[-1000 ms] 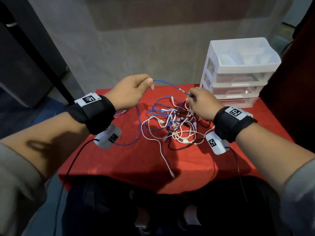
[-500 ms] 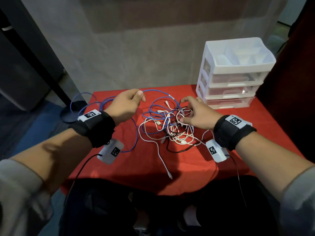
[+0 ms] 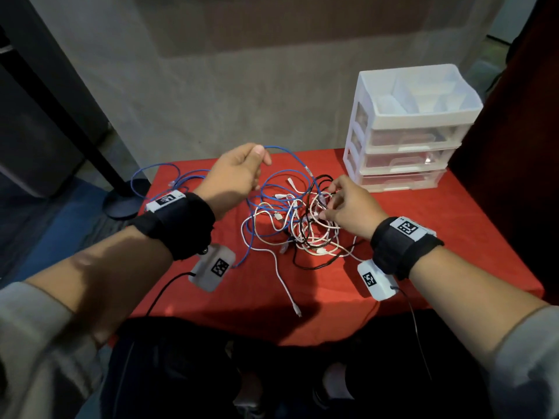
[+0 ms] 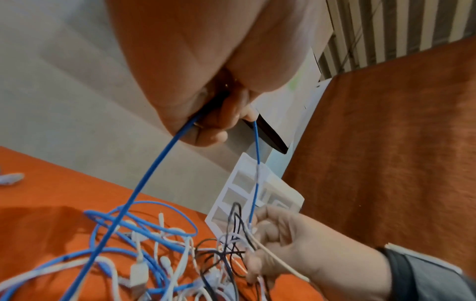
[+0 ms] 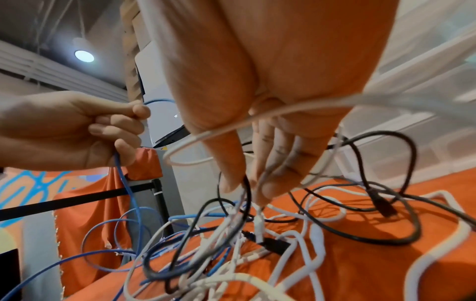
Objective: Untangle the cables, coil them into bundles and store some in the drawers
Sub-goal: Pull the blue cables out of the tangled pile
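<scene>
Raised, left hand (image 3: 234, 173) grips blue cable (image 3: 290, 152); right hand (image 3: 352, 208) pinches white cables (image 3: 314, 234).

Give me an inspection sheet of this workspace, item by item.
Surface: red cloth covering the table.
Job's things: tangle of blue, white and black cables at the centre; white drawer unit at the far right corner, drawers closed.
Clutter: nothing seen.
Grippers: left hand grips the blue cable, raised above the table; right hand pinches strands in the tangle.
Cables: blue cable loops hang over the table's left edge; one white cable trails toward the near edge.
Surroundings: grey wall behind; black stand on the floor to the left.
</scene>
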`<state>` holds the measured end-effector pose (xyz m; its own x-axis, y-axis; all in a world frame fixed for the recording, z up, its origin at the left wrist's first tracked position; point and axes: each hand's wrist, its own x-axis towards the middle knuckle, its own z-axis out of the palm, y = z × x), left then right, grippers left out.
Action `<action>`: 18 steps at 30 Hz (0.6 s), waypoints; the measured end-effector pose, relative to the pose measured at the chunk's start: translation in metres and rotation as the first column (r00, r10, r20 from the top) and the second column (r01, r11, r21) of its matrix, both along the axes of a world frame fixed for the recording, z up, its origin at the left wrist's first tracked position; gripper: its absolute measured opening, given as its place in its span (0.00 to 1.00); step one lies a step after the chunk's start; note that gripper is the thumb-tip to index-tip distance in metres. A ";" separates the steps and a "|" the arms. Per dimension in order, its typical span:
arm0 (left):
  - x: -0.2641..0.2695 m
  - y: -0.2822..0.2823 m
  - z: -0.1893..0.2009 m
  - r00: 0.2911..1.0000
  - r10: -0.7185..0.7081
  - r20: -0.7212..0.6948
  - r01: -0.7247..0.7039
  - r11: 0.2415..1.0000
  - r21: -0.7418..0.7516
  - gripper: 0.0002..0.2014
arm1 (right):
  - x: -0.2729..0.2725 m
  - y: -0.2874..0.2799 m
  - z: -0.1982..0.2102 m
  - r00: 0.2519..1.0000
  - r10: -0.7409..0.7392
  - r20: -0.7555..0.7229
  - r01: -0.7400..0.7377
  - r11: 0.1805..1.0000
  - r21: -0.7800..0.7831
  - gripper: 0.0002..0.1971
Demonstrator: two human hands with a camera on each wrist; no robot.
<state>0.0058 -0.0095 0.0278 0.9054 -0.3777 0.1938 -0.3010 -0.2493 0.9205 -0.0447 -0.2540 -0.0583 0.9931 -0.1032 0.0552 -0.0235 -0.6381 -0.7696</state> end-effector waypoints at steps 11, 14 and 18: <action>-0.020 -0.016 -0.006 0.992 -0.125 -0.021 0.123 0.989 -0.079 0.15 | 0.002 0.021 -0.004 0.996 0.027 0.081 -0.041 0.984 0.174 0.38; -0.012 -0.014 0.013 0.998 -0.067 -0.019 0.063 0.982 -0.179 0.16 | -0.003 0.009 -0.013 1.000 -0.030 -0.010 0.031 0.990 0.134 0.49; 0.006 0.016 0.044 1.000 0.022 -0.011 -0.024 0.961 -0.275 0.15 | -0.006 -0.009 -0.017 0.992 -0.121 -0.039 0.121 0.993 0.000 0.38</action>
